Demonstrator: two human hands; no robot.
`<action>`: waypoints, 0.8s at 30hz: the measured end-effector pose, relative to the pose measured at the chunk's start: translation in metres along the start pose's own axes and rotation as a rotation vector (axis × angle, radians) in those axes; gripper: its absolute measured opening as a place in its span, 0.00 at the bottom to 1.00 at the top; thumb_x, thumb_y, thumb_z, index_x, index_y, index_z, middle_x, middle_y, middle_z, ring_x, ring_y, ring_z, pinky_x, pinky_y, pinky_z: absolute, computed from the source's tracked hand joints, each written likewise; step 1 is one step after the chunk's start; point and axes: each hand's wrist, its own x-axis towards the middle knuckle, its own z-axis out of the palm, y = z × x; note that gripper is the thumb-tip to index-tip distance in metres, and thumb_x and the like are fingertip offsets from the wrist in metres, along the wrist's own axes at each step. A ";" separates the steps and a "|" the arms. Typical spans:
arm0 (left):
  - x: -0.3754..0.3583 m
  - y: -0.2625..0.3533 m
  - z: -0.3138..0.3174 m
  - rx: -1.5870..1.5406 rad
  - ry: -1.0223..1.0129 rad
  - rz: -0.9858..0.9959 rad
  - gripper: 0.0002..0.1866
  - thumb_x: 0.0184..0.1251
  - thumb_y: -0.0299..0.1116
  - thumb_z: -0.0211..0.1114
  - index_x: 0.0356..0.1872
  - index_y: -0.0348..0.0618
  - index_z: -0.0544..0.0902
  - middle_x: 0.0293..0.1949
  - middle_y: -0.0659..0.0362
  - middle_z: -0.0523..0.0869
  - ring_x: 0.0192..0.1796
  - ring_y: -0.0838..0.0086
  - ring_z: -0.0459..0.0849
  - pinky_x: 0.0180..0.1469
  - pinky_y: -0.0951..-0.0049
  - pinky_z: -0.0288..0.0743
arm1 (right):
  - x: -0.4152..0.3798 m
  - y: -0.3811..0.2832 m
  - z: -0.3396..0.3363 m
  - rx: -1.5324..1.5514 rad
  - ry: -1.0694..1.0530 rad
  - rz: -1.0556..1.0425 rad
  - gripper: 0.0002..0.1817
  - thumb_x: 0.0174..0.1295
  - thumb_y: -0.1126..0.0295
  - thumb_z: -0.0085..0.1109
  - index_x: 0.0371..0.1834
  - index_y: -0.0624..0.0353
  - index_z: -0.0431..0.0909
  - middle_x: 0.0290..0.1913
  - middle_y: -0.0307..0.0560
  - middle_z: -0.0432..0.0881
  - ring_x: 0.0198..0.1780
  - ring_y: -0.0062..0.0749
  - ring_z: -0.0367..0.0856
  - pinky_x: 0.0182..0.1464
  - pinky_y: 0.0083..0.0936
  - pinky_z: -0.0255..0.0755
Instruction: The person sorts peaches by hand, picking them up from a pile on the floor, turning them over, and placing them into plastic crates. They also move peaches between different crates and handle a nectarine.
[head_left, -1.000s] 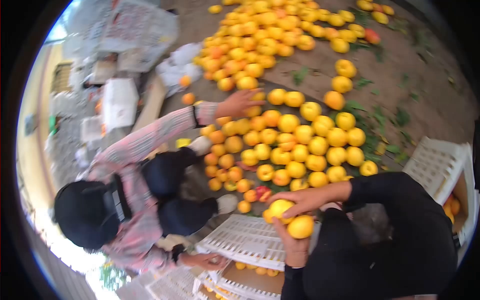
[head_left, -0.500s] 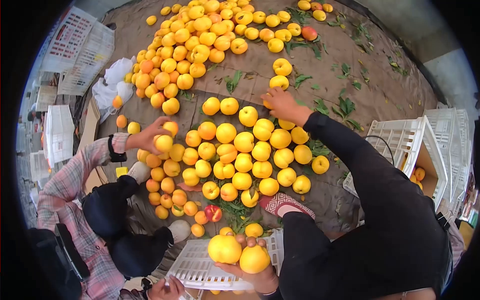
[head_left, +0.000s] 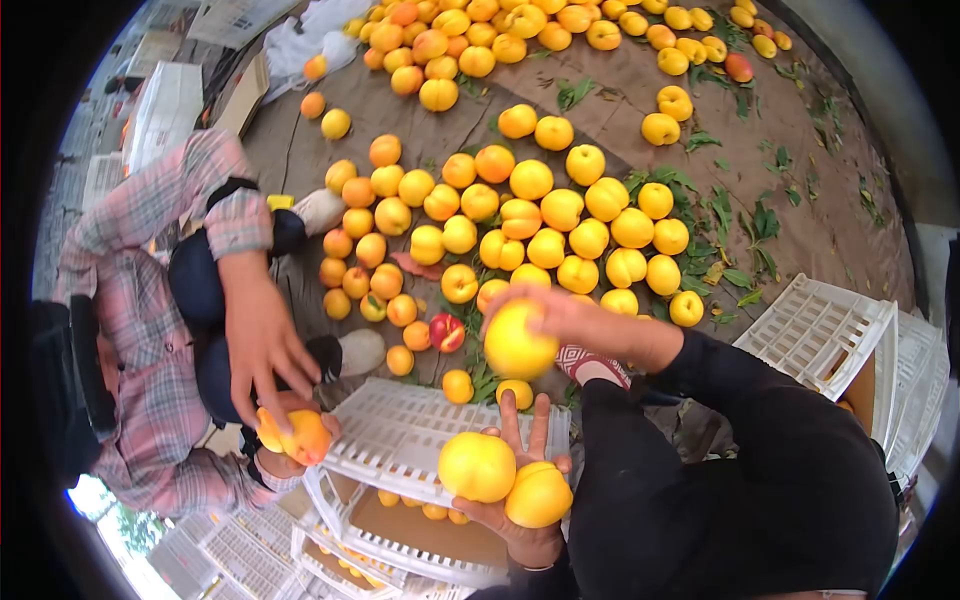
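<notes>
Palm up near the bottom, my left hand (head_left: 503,522) cradles two yellow peaches, one on the left (head_left: 477,467) and one on the right (head_left: 539,494); two of its fingers stretch upward beyond them. My right hand (head_left: 585,325), slightly blurred, grips another yellow peach (head_left: 520,340) just above the left hand. Its fingertips are partly hidden behind that fruit. Many loose yellow peaches (head_left: 562,208) lie on the brown ground sheet beyond my hands. A red fruit (head_left: 447,332) lies left of my right hand.
A co-worker in a plaid sleeve (head_left: 240,222) holds orange-yellow peaches (head_left: 300,436) at left. A white slatted crate (head_left: 395,425) stands beside my left hand, with fruit in crates below. Another white crate (head_left: 815,335) is at right. A larger peach pile (head_left: 478,60) and leaves (head_left: 765,222) lie beyond.
My right hand has come back from the far peaches toward my left hand, now with a peach. The co-worker's hands have drawn back with fruit. The view has shifted.
</notes>
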 end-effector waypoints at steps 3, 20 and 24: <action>-0.027 0.010 -0.012 -0.029 -0.010 -0.003 0.48 0.44 0.73 0.65 0.63 0.54 0.69 0.70 0.52 0.57 0.72 0.45 0.52 0.41 0.49 0.80 | -0.008 -0.003 0.046 -0.258 -0.469 0.059 0.31 0.70 0.51 0.46 0.70 0.57 0.58 0.68 0.51 0.62 0.69 0.40 0.61 0.68 0.34 0.57; -0.193 0.066 -0.087 0.310 0.675 0.340 0.45 0.58 0.77 0.45 0.63 0.48 0.67 0.62 0.50 0.70 0.64 0.39 0.69 0.36 0.62 0.80 | -0.044 -0.009 0.061 -0.063 -0.718 0.544 0.35 0.67 0.53 0.50 0.71 0.64 0.58 0.67 0.53 0.67 0.66 0.38 0.67 0.67 0.34 0.59; -0.178 0.073 -0.136 0.233 0.837 0.316 0.35 0.68 0.64 0.49 0.62 0.46 0.70 0.58 0.53 0.76 0.60 0.49 0.75 0.42 0.61 0.82 | -0.042 -0.008 0.066 -0.130 -0.722 0.536 0.35 0.66 0.52 0.50 0.70 0.63 0.59 0.65 0.52 0.68 0.66 0.38 0.67 0.67 0.34 0.59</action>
